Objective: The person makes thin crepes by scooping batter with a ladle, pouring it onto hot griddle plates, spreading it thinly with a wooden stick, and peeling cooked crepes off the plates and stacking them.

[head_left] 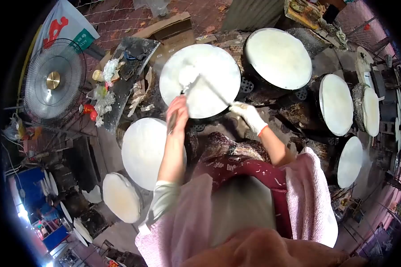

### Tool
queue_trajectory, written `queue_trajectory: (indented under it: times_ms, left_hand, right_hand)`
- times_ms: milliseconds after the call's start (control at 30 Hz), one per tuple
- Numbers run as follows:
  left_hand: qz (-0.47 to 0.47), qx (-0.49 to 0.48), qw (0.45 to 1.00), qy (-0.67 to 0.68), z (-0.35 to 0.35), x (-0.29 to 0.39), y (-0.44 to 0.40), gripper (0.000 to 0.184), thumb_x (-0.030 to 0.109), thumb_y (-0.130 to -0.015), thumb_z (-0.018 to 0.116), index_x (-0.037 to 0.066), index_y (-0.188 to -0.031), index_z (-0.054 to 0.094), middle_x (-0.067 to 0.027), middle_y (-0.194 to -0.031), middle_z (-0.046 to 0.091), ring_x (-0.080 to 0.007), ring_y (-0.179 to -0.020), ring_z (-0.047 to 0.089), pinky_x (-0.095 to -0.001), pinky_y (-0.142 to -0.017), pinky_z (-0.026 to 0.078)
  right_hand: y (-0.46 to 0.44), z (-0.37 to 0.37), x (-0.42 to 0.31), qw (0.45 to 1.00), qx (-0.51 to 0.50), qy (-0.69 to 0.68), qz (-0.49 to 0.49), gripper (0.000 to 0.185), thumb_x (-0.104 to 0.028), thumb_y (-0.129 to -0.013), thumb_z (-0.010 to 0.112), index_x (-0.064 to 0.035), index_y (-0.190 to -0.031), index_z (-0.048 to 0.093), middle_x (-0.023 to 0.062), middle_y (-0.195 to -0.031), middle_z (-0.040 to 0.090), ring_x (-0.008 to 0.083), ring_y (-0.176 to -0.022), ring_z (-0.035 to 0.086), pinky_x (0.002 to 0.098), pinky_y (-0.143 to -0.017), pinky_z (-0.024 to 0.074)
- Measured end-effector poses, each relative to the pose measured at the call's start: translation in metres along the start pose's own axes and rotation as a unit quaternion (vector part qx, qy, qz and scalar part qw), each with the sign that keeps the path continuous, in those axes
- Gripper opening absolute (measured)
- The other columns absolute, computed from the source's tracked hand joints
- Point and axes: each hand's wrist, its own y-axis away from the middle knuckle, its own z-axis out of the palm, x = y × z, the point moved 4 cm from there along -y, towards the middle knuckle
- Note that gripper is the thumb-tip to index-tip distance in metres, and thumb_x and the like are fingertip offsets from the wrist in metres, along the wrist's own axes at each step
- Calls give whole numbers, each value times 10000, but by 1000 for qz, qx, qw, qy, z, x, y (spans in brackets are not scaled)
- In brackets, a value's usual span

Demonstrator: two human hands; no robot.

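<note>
Now, left hand (178, 115): bare, fingers wrapped round the handle of what looks like a ladle (188, 76); their exact placement is blurred.
Ladle: over the front disc (218, 66), left of its middle; whether its white head touches or hovers, I cannot tell.
Right hand (249, 116): gloved in white, closed on the near end of a thin rod (216, 92), by the disc's lower right edge.
Rod: slants across the disc, far tip near the ladle; contact is unclear.
Front disc: pale, before the person, between the dark board (119, 100) and upper right disc (278, 58).
Clash risk: if the hands fall out of step, ladle and rod could knock and mark the white surface.
Rim risk: a low left wrist could brush the front disc's edge.
Forearm risk: the left one passes over the lower left disc (142, 151); a dropped elbow might smear it.
Towel (307, 196): hangs loose; leaning forward could swing it onto a disc.
Fan (53, 80): a strong draught might shift the plastic (104, 103) by the board.
</note>
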Motion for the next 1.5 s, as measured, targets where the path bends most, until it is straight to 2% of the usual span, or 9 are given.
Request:
queue_trajectory:
  times_ms: [33, 200, 300, 433, 600, 767, 1133, 1233, 1500]
  left_hand:
    - [-115, -122, 949, 268, -7, 6, 12, 242, 192, -1012, 407, -7, -1022, 544, 46, -633, 453, -28, -419, 383, -219, -417, 313]
    - [35, 63, 966, -249, 37, 20, 30, 275, 285, -999, 471, 33, -1010, 581, 58, -635, 471, -25, -327, 271, -215, -385, 260]
    - [-14, 15, 994, -103, 59, 27, 6, 213, 212, -984, 504, 6, -981, 559, 36, -674, 481, -31, -361, 304, -213, -384, 269]
    - [130, 174, 843, -492, 94, -44, -13, 211, 193, -998, 476, -13, -990, 524, -11, -649, 459, -73, -398, 360, -237, -354, 291]
    - [32, 44, 819, -571, 130, -133, -21, 245, 225, -1007, 462, -6, -1006, 544, -10, -609, 409, -85, -346, 314, -217, -307, 226]
    - [-149, 79, 928, -331, 149, -257, -53, 278, 201, -999, 441, -37, -1046, 578, 57, -620, 412, -22, -325, 277, -209, -353, 223]
    - [-246, 31, 905, -345, 182, -369, -92, 301, 202, -1001, 437, -61, -1084, 558, 33, -661, 432, -37, -341, 299, -203, -374, 232]
    - [-253, 0, 882, -398, 189, -374, -113, 297, 200, -1004, 426, -51, -1087, 560, 18, -667, 439, -60, -343, 295, -218, -370, 239]
    - [-285, -31, 861, -421, 183, -383, -177, 266, 204, -978, 470, -28, -1042, 583, -4, -650, 438, -83, -366, 303, -238, -382, 240]
  right_hand:
    - [-2, -9, 3, 997, 20, 68, -19, 293, -242, -884, 672, -58, -1109, 629, -42, -704, 549, 56, -532, 446, 215, -483, 356]
    - [0, -14, 30, 947, -122, 294, -34, 536, -319, -840, 698, -18, -1267, 577, 113, -1154, 671, 199, -1056, 614, 283, -956, 425]
    - [12, -46, 25, 954, 58, 261, -135, 498, -367, -832, 691, -36, -1199, 627, 124, -1159, 666, 188, -1047, 624, 285, -930, 452]
    - [52, -115, 0, 817, -4, 510, -268, 335, -374, -870, 611, -45, -899, 670, 91, -871, 688, 175, -844, 651, 314, -775, 508]
    - [146, -242, -64, 875, 279, 389, -67, 879, -657, -728, 633, -95, -1371, 425, 160, -966, 668, 255, -812, 667, 323, -757, 526]
    - [145, -383, -99, 726, 456, 513, -31, 952, -503, -770, 680, -87, -1485, 210, 229, -1169, 556, 353, -1049, 587, 428, -846, 498]
    - [133, -464, -142, 751, 487, 446, 2, 486, -264, -857, 616, -128, -1305, 488, 164, -1011, 637, 290, -966, 618, 401, -815, 495]
    - [163, -523, -130, 705, 556, 335, -286, 439, -253, -843, 621, -155, -1262, 533, 178, -973, 643, 331, -923, 626, 414, -814, 493]
    - [284, -585, -351, 631, 490, 589, -117, 375, -257, -805, 652, -99, -1141, 608, 194, -1013, 650, 376, -917, 620, 425, -799, 486]
